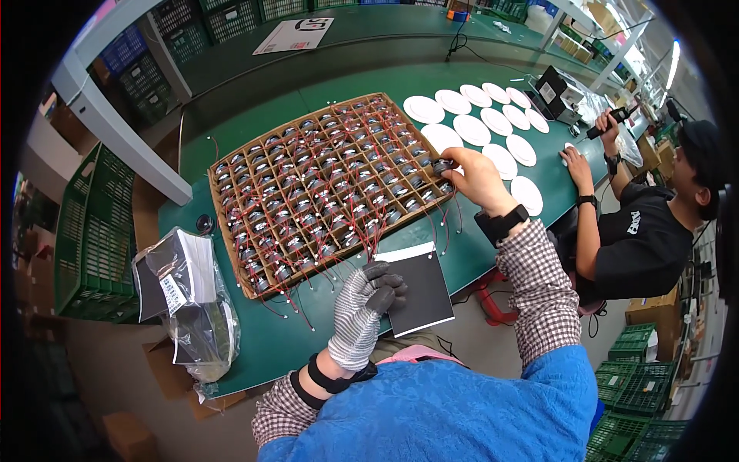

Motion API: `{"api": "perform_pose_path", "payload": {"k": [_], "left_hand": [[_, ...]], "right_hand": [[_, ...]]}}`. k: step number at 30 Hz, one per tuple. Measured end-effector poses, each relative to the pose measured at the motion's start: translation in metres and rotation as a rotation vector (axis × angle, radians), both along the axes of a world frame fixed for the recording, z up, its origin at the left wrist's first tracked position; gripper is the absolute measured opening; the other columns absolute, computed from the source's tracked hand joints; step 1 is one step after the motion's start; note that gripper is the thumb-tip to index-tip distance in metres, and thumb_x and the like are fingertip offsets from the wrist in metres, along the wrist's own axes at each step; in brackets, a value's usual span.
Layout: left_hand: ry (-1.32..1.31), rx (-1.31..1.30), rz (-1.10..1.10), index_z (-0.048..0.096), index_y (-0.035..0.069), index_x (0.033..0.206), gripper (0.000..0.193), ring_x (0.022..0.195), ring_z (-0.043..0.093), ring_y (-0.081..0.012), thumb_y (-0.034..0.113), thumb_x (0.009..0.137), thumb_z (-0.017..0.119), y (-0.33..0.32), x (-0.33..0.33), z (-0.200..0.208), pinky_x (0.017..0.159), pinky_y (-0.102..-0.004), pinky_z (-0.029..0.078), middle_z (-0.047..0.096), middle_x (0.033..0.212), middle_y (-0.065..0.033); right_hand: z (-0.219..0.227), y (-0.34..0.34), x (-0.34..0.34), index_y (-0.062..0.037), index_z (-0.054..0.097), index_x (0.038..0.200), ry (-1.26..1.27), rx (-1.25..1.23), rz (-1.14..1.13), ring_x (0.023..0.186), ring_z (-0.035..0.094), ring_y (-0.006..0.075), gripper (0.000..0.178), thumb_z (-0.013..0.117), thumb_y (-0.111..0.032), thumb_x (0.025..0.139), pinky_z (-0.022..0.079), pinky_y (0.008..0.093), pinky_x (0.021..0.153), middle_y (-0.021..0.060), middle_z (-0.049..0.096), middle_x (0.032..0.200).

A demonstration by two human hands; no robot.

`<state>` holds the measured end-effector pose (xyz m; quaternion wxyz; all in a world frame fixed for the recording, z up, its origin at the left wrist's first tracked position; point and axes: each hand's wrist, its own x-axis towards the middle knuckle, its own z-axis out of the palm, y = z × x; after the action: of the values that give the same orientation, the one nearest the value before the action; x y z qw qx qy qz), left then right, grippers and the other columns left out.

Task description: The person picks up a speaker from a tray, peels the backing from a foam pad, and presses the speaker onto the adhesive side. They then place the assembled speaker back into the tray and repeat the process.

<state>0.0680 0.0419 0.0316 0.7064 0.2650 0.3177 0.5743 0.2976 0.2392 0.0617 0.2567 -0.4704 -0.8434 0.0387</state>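
Observation:
In my bare right hand (483,179), a small round dark speaker (442,165) is pinched between thumb and fingers at the right corner of a cardboard tray (332,242). Dividers split that tray into many cells, which hold similar round speakers (314,175) with red and black wires and white plugs. My left hand (365,308), in a striped grey glove with dark fingertips, hovers by the tray's near edge with fingers loosely curled and nothing visible in them. Beside it lies a black rectangular sheet (422,294) with a white border, partly behind the gloved fingertips.
White discs (473,131) lie in rows on the green table (308,96). A plastic bag of sheets (196,300) rests on the left edge near a green crate (98,239). At right, a co-worker (643,215) sits holding a black tool (613,122).

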Motion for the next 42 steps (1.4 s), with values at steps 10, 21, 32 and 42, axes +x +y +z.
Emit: {"api": "perform_pose_path", "payload": {"k": [10,21,32,42], "left_hand": [[0.014,-0.049,0.001,0.042,-0.005,0.113,0.037,0.087,0.059,-0.0252,0.011,0.084,0.058,-0.001,-0.007,-0.005,0.074,-0.0331,0.052,0.056,0.094,-0.0158],[0.027,-0.071,0.003,0.045,-0.005,0.109,0.030,0.084,0.060,-0.0246,0.008,0.084,0.055,-0.007,-0.012,-0.005,0.071,-0.0326,0.053,0.058,0.092,-0.0165],[0.019,-0.052,-0.033,0.047,-0.002,0.109,0.027,0.083,0.060,-0.0252,0.012,0.086,0.054,-0.005,-0.014,-0.005,0.069,-0.0343,0.053,0.059,0.092,-0.0152],[-0.071,-0.170,-0.126,0.049,0.001,0.108,0.027,0.085,0.059,-0.0219,0.018,0.087,0.054,-0.015,-0.012,0.001,0.070,-0.0324,0.050,0.059,0.092,-0.0109]], "right_hand": [[0.003,0.010,-0.010,-0.0033,0.063,0.084,-0.181,0.003,0.101,0.075,0.060,0.0285,0.014,0.058,-0.011,0.074,0.047,0.0353,0.067,0.0126,0.062,0.083],[-0.003,0.023,-0.058,-0.0049,0.061,0.068,-0.184,-0.272,-0.162,0.070,0.060,0.0303,0.023,0.062,-0.027,0.073,0.047,0.0411,0.063,0.0146,0.062,0.072],[-0.009,0.025,-0.014,-0.0041,0.060,0.083,0.486,-0.561,-0.141,0.061,0.056,0.0128,0.020,0.057,-0.024,0.084,0.044,0.0271,0.053,0.0031,0.059,0.070],[0.021,-0.108,-0.060,-0.0054,0.056,0.086,0.847,-0.958,0.609,0.063,0.050,0.0047,0.017,0.052,-0.021,0.090,0.043,0.0204,0.055,0.0008,0.059,0.082]]}}
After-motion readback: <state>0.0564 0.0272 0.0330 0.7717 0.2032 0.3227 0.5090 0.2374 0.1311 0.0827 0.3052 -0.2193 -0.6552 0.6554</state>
